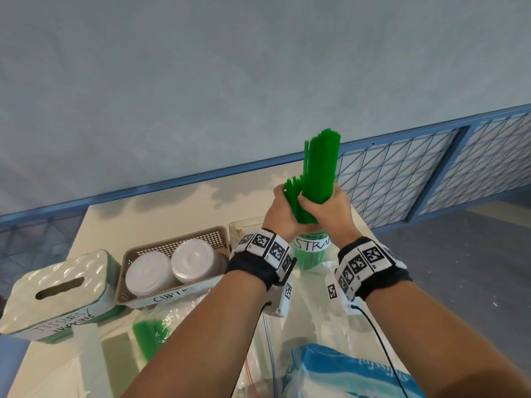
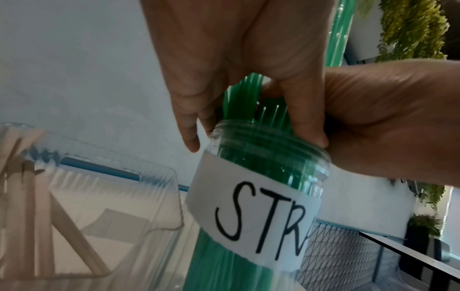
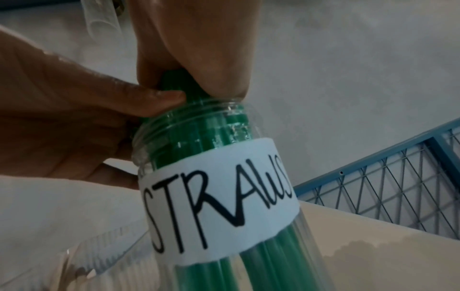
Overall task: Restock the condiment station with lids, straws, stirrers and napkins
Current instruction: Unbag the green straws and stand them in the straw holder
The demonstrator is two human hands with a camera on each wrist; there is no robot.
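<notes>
A thick bundle of green straws (image 1: 321, 162) stands upright in a clear jar (image 1: 311, 258) labelled STRAWS, at the table's far right. My left hand (image 1: 284, 205) and right hand (image 1: 326, 208) both grip the bundle just above the jar's mouth, thumbs and fingers curled round it. In the left wrist view the straws (image 2: 245, 98) run down into the jar (image 2: 261, 153). The right wrist view shows the jar (image 3: 199, 126) with the label in full and fingers (image 3: 159, 98) pressed round the straws at the rim. The jar looks packed with green.
Left of the jar stands a clear tub of wooden stirrers (image 2: 82, 196). A brown basket (image 1: 212, 235) holds two stacks of cup lids (image 1: 149, 272). A tissue box (image 1: 60, 288) sits at the far left. Near me lie a bag of green straws (image 1: 149, 337) and a blue-white napkin pack (image 1: 347, 372).
</notes>
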